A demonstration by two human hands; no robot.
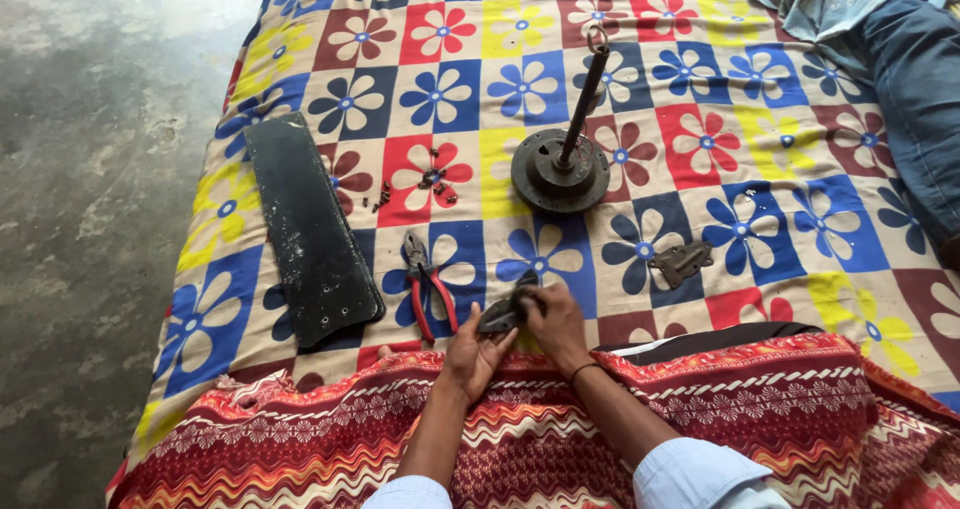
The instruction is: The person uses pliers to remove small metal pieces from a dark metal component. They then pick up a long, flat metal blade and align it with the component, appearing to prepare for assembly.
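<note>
Flowered bedsheet [700, 89] underlies everything; your left hand [475, 354] and right hand [555, 324] both pinch a dark bracket [505, 314]. Pliers [428, 289] lie at nine o'clock, fan motor [560, 174] at twelve.

Both forearms are bare up to pale light-blue sleeves, rolled or short, at the near edge. A thin dark band circles the right wrist [583, 371].

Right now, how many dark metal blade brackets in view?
2. One bracket is held between the left hand and right hand; another bracket lies on the flowered sheet to the right. More may be hidden.
</note>
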